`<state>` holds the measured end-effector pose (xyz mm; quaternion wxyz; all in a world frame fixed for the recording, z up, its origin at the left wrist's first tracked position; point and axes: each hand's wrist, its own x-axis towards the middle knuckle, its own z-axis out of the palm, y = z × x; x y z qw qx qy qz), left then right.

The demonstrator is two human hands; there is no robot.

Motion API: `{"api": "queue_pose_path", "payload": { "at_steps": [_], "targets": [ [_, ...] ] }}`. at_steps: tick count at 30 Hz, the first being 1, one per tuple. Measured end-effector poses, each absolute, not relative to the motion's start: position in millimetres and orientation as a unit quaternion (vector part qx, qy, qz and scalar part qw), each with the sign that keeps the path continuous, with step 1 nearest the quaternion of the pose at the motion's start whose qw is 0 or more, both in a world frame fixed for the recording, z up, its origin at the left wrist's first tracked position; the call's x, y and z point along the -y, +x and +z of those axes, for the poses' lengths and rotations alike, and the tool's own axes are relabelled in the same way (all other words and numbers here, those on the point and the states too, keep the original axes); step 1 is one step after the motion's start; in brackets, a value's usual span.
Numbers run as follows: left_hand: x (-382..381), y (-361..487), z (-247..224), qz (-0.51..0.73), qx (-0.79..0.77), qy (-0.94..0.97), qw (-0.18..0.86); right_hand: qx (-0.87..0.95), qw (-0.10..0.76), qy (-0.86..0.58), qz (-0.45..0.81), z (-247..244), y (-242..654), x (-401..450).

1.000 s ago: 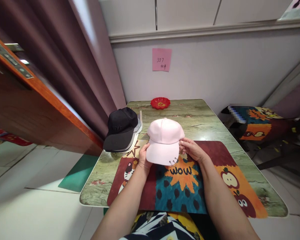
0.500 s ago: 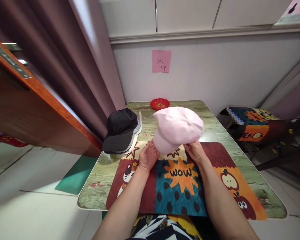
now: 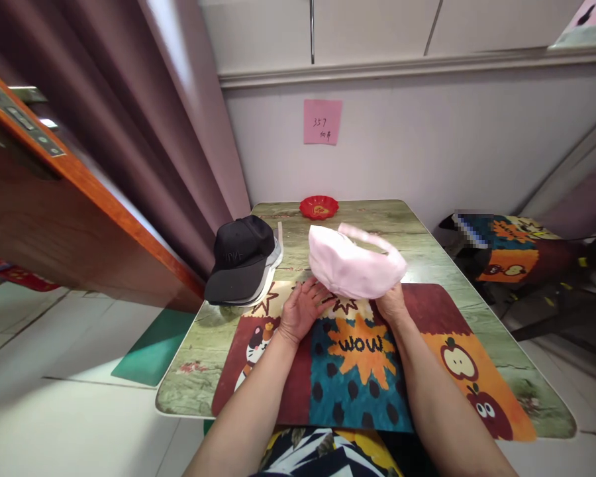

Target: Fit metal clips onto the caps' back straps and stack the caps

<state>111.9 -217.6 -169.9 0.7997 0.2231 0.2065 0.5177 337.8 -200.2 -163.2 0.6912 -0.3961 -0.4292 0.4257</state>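
My right hand [image 3: 391, 301] grips 1 pink baseball cap [image 3: 347, 270], tilted above the "WOW" placemat [image 3: 357, 397]; my left hand [image 3: 302, 311] is open, fingers loosely spread, just below the cap.

Scalloped red dish [image 3: 318, 207] near the far edge of the green wood-grain table [image 3: 367, 215]; square pink paper note [image 3: 322, 122], handwritten "357", on the white wall [image 3: 402, 139] above. Left: pleated mauve curtain [image 3: 193, 132] beside a reddish-brown wooden door [image 3: 40, 212]. Right: orange-and-teal patterned mat [image 3: 501, 257] on a dark support [image 3: 536, 326], possibly a stool, too dim to tell.
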Motion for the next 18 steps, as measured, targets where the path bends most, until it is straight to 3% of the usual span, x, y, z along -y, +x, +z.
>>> {"api": "queue_pose_path", "payload": {
  "at_steps": [10, 18],
  "targets": [
    [225, 126, -163, 0.572, -0.199, 0.251, 0.755, 0.578, 0.581, -0.472, 0.324, -184, 350, 192],
    [228, 137, -175, 0.684, -0.289, 0.308, 0.596, 0.515, 0.601, -0.444, 0.421, -179, 343, 190]
  ]
}}
